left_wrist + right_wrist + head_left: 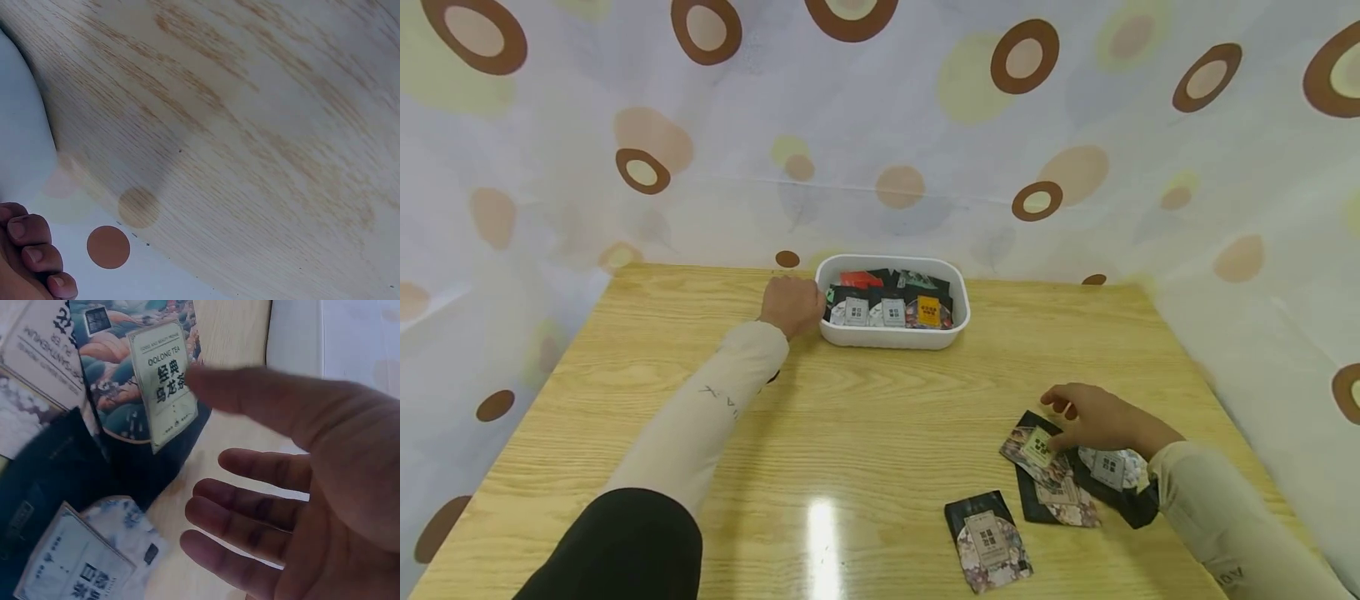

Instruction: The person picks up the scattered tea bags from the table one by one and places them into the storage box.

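My left hand (793,307) holds the left rim of a white plastic bin (891,337) with curled fingers (44,256); its thumb is hidden. Dark tea packets (892,312) stand inside the bin. On the right, my right hand (1097,418) hovers at an oolong tea packet (1036,446), thumb tip over its pale label and the other fingers apart and slightly bent. This packet overlaps a chrysanthemum pu-erh packet (1063,504). A white-labelled packet (1108,469) lies partly beneath the right wrist. Nearer the front lies another tea packet (988,542).
The wooden table (760,500) meets a dotted cloth backdrop (715,217) at the back and sides. The bin stands close to the back edge. A bright light reflection (823,542) shows on the tabletop at the front.
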Motion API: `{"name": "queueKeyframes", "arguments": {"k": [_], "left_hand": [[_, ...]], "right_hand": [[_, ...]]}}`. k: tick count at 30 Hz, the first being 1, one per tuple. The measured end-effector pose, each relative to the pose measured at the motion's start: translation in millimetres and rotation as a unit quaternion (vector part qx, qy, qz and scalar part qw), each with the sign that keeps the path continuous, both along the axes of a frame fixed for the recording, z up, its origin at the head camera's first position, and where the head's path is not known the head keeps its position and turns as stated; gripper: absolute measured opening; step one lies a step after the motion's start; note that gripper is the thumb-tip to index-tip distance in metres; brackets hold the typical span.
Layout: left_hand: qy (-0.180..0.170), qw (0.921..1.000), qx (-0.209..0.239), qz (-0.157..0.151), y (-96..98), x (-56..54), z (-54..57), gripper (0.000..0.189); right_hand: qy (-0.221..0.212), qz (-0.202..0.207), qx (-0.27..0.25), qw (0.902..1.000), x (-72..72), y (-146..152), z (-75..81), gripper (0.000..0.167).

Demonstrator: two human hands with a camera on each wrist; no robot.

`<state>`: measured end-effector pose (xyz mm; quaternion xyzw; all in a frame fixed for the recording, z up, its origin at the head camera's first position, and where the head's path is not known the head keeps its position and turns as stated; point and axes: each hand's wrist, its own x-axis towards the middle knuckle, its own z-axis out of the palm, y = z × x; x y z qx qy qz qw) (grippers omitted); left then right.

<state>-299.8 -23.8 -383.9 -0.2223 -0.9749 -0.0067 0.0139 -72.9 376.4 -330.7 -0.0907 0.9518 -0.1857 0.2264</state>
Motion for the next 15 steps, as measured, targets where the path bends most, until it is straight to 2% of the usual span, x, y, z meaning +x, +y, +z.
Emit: {"name": "queueKeyframes", "arguments": {"k": [4,10,15], "left_hand": [[0.003,1.0000,-0.003,-0.003,0.3,0.5,0.6,0.043],[0.006,1.0000,-0.004,-0.001,0.3,0.5,1.1,0.043],[0.006,1.0000,0.001,-0.002,-0.1,-0.4,0.4,0.043]], "right_hand": [[-0.021,0.001,-0.016,0.9996,8.2,-1,-9.6,0.081],[0.001,0.003,0.005,1.0000,9.5,-5,-21.2,0.084],[0.019,-0.011,0.016,0.9996,9.4,-7,-25.3,0.089]]}}
